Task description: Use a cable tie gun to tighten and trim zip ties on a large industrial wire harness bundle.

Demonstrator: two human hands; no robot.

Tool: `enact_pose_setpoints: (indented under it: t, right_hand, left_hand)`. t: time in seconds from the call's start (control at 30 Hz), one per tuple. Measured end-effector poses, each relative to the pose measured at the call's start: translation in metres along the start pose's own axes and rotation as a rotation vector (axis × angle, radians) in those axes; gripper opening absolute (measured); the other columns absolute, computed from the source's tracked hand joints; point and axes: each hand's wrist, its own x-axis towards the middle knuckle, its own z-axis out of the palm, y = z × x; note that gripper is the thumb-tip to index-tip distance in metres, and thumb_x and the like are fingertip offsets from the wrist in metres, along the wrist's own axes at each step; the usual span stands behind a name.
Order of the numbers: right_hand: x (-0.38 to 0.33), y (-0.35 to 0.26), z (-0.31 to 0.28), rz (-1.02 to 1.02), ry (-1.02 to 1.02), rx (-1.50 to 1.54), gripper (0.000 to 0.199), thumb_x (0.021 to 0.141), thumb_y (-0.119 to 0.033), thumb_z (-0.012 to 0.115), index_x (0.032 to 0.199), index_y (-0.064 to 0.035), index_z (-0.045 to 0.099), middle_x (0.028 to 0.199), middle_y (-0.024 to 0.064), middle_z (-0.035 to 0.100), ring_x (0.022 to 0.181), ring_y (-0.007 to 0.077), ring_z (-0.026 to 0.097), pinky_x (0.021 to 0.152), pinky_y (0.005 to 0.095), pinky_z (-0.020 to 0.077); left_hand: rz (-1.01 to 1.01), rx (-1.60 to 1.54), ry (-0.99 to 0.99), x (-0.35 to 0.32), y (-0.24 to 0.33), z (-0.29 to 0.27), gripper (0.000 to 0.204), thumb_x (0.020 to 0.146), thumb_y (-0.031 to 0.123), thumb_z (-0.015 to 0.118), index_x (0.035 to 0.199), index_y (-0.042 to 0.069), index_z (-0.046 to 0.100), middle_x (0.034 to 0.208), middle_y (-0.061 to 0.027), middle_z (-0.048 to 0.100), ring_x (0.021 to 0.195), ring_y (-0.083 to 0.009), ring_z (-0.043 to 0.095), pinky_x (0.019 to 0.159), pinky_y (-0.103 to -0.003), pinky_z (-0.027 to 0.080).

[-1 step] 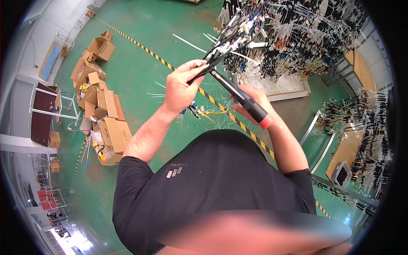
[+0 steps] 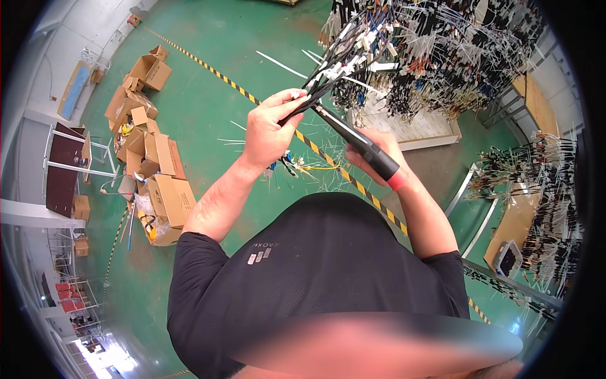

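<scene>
The right hand [image 2: 379,151] has its grip closed round a black tool [image 2: 363,146] with a red end; the left hand [image 2: 268,132] pinches the wire bundle [image 2: 341,60] just beyond; its loose connector ends fan out and could, I judge, snag the hanging harnesses [image 2: 442,50] behind.

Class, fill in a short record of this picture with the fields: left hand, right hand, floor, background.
left hand: left hand grips a bundle of black wires with white connectors at its ends
right hand: right hand holds a black tool with a red end, its tip at the bundle
floor: green floor with a yellow-black striped line, opened cardboard boxes, loose wire scraps
background: rack hung with wire harnesses
</scene>
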Motion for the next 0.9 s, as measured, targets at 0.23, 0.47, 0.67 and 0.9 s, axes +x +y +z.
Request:
enact_pose_setpoints:
  t: [0.23,0.47,0.67,0.9]
  right_hand:
    - [0.004,0.004,-0.004,-0.121,0.035,-0.060,0.025,0.081,-0.014,0.084,0.095,-0.0017,0.067,0.083,0.0112,0.062,0.079,0.0311,0.063,0.073,0.0410,0.0514]
    - [0.002,0.010,0.006,0.025,0.068,-0.006,0.023,0.083,-0.014,0.083,0.080,-0.0026,0.064,0.069,0.0096,0.060,0.065,0.0194,0.060,0.062,0.0365,0.0474]
    - [0.010,0.003,-0.002,-0.271,0.192,-0.405,0.029,0.077,-0.010,0.074,0.105,-0.0056,0.066,0.099,0.0121,0.066,0.101,0.0338,0.066,0.098,0.0477,0.0495]
    - [0.025,0.006,0.025,-0.326,0.294,-0.771,0.050,0.074,-0.008,0.076,0.122,-0.0089,0.063,0.118,0.0102,0.058,0.124,0.0336,0.058,0.123,0.0586,0.0336]
  left_hand:
    - [0.011,-0.066,-0.039,0.003,-0.005,-0.004,0.038,0.087,-0.008,0.077,0.123,0.002,0.079,0.129,-0.0161,0.076,0.116,-0.0266,0.074,0.100,-0.034,0.059]
    - [0.093,0.025,0.005,0.005,-0.008,-0.002,0.037,0.088,-0.008,0.077,0.123,0.001,0.079,0.130,-0.0159,0.076,0.115,-0.0257,0.074,0.098,-0.033,0.059]
    - [-0.314,-0.419,-0.043,0.017,-0.041,-0.012,0.030,0.096,-0.003,0.073,0.126,-0.001,0.071,0.117,-0.0080,0.076,0.094,-0.0091,0.066,0.084,-0.025,0.055]
    - [-0.515,-0.359,-0.347,0.029,-0.074,-0.021,0.026,0.099,0.008,0.074,0.118,0.002,0.056,0.097,-0.0020,0.064,0.090,-0.0101,0.058,0.081,-0.030,0.051]
